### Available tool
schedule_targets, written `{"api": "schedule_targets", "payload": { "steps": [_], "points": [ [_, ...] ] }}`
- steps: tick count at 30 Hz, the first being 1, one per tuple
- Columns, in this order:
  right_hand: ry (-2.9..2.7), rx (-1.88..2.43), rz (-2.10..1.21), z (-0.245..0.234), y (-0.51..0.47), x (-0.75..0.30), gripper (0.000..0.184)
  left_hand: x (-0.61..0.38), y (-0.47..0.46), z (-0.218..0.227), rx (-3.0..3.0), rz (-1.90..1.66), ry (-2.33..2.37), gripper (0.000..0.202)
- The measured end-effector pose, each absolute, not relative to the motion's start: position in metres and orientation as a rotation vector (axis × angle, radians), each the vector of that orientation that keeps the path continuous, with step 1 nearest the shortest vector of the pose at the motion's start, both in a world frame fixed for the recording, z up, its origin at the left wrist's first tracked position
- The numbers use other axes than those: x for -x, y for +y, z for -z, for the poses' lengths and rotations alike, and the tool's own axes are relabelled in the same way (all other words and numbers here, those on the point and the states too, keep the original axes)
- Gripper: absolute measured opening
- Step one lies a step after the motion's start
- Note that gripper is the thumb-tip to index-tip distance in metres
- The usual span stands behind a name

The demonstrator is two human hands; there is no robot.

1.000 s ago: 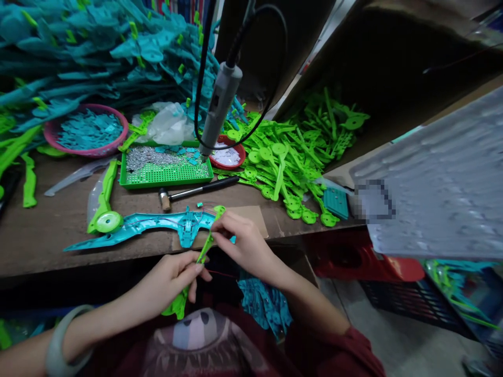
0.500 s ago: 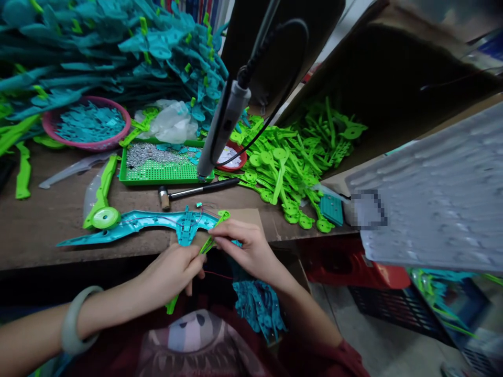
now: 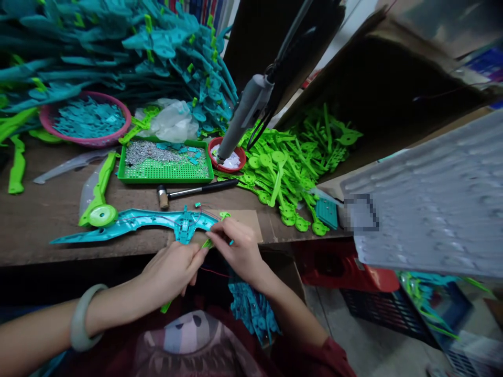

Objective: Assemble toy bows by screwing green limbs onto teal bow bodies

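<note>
My left hand (image 3: 176, 267) is closed around a long, slim green plastic part (image 3: 207, 244); its lower end sticks out below my fist. The thumb and fingers of my right hand (image 3: 238, 248) pinch at the same part higher up and hide much of it. Just beyond my hands, a curved blue plastic half-shell (image 3: 147, 219) lies hollow side up on the table, with thin wires running in it and a small blue connector (image 3: 197, 205) beside it. A green arm with a round end (image 3: 101, 214) overlaps the shell at left.
A hammer (image 3: 188, 192) lies behind the shell. A green basket of screws (image 3: 165, 179), a pink bowl of blue pieces (image 3: 84, 140) and a red bowl (image 3: 211, 145) stand behind. An electric screwdriver (image 3: 247, 115) hangs above the red bowl. Green parts (image 3: 281, 162) pile at right.
My hands have drawn closer together, covering more of the green part. The hanging screwdriver has swung right, from the green basket's edge to over the red bowl. The view has shifted slightly.
</note>
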State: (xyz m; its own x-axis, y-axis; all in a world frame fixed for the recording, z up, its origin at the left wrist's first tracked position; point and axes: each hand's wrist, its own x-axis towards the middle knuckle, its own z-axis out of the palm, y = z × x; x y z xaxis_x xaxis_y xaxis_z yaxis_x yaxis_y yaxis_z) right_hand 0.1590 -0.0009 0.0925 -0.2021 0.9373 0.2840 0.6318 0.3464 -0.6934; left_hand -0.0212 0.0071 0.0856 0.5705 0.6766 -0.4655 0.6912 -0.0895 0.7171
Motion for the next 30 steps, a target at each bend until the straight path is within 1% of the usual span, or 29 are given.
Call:
{"api": "schedule_targets", "payload": {
  "steps": [4, 6, 7, 10, 14, 21, 26, 30],
  "points": [
    [-1.641, 1.382, -1.02, -0.093, -0.005, -0.159, 0.009, 0.02, 0.01, -0.09, -2.17, 0.029, 1.283, 0.049],
    [-1.55, 1.357, -1.141, -0.093, -0.009, -0.162, 0.013, 0.019, 0.01, -0.09, -2.295, 0.05, 1.335, 0.044],
    [-1.531, 1.361, -1.14, -0.093, -0.01, -0.163, 0.014, 0.019, 0.008, -0.09, -2.333, 0.069, 1.352, 0.043],
    [-1.509, 1.404, -1.052, -0.09, -0.014, -0.165, 0.015, 0.018, 0.004, -0.088, -2.417, 0.088, 1.376, 0.042],
    [-1.508, 1.398, -0.955, -0.082, -0.015, -0.163, 0.01, 0.016, -0.001, -0.087, -2.499, 0.034, 1.395, 0.045],
    [-1.543, 1.341, -0.629, -0.068, -0.016, -0.151, 0.006, 0.011, -0.004, -0.091, -2.532, -0.065, 1.415, 0.049],
    [-1.579, 1.314, -0.413, -0.062, -0.018, -0.15, 0.012, 0.007, -0.007, -0.089, -2.528, -0.098, 1.422, 0.051],
    [-1.722, 1.267, -0.221, -0.062, -0.015, -0.156, 0.017, 0.006, -0.007, -0.089, -2.501, -0.102, 1.408, 0.051]
  ]
}}
